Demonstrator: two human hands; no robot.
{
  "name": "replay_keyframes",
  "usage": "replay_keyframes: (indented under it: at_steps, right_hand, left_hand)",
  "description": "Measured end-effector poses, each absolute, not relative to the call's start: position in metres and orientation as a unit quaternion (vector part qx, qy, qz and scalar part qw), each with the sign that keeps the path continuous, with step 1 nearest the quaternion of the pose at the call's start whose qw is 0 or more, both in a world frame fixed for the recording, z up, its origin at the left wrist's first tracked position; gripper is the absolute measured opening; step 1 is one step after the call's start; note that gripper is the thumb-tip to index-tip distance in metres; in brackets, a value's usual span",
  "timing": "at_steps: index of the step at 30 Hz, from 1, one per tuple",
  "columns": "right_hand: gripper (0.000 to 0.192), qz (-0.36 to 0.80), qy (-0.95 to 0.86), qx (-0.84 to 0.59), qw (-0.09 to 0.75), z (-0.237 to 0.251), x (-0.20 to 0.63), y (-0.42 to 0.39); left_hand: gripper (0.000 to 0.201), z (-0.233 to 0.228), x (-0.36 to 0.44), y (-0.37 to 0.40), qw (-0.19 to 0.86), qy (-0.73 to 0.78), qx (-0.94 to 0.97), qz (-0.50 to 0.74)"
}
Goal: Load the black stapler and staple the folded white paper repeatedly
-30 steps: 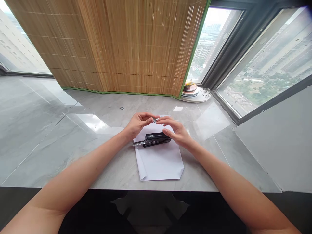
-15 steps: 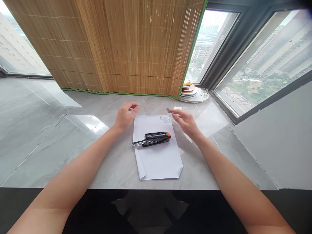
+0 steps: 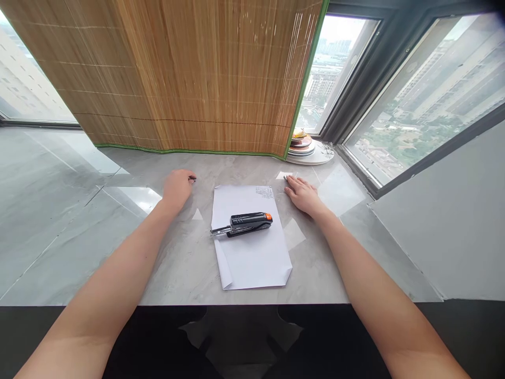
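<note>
Left hand (image 3: pixel 179 187) at ten o'clock, right hand (image 3: pixel 303 195) at two, black stapler (image 3: pixel 249 225) between them

From where I stood, taking the white sheet (image 3: pixel 256 263) as the dial, the left hand was curled down on the grey marbled counter (image 3: pixel 175 273), a dark sliver (image 3: pixel 192 180) just showing at its fingertips. I could not tell whether it was pinched or merely covered. The right hand lay palm down and loosely spread, thumb clear of the index finger, with a small grey strip (image 3: pixel 285 178), staples most likely, touching the fingertips at its ten o'clock. Neither hand touched the stapler, which rested across the sheet, orange end (image 3: pixel 269 216) just above three o'clock and metal rail (image 3: pixel 221 231) drawn out towards nine.

Pieces so slight seemed to me to ask for fingertip work: pads straight down so that nothing skidded on the smooth surface, and an even hold along the long sides, since a hard squeeze might snap a strip. The bared rail looked the easiest thing to knock, so wide forearms and a sheet left unnudged struck me as sound. Stacked plates (image 3: pixel 303 150) sat well apart at one o'clock.
</note>
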State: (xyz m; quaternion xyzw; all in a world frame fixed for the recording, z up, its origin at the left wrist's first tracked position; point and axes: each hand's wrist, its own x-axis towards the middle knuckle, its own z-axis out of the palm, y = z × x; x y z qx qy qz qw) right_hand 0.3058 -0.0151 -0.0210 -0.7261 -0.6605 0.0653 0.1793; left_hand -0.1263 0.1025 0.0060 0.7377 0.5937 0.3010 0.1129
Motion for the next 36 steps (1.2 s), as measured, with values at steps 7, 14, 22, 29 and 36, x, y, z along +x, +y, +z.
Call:
replay_keyframes:
  at_steps: [7,14,22,29,36]
  right_hand:
    - [0.037,0.002,-0.665,-0.677,0.314,-0.012,0.302,-0.017]
    - [0.038,0.049,-0.694,-0.575,0.431,0.016,0.267,-0.034]
    - [0.042,0.251,-0.846,-0.352,0.311,0.028,0.208,-0.076]
    - [0.027,0.205,-0.821,-0.379,0.374,0.02,0.21,-0.073]
    - [0.026,0.178,-0.725,-0.517,0.418,0.013,0.221,-0.061]
  left_hand:
    - [0.027,0.012,-0.104,0.088,0.21,0.522,0.71,0.425]
    - [0.037,0.013,-0.075,0.071,0.417,0.394,0.651,0.496]
    - [0.031,0.016,-0.067,0.063,0.455,0.361,0.655,0.484]
    - [0.041,0.021,-0.06,0.053,0.508,0.361,0.598,0.504]
    - [0.037,0.018,-0.056,0.05,0.512,0.35,0.611,0.493]
